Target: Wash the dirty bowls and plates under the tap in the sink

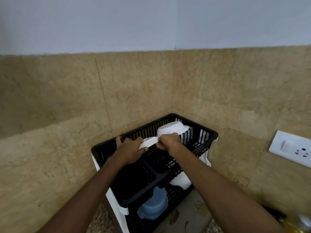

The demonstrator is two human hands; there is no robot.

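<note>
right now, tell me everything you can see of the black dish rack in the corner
The black dish rack looks like plastic, with slatted walls and a rounded rim. Two tiers on white legs, the upper split into compartments, it stands in the corner of tan tiled walls. A white bowl leans tilted at the back of the upper tier; a blue container sits on the lower. The left hand and right hand hold a white plate over it.
</note>
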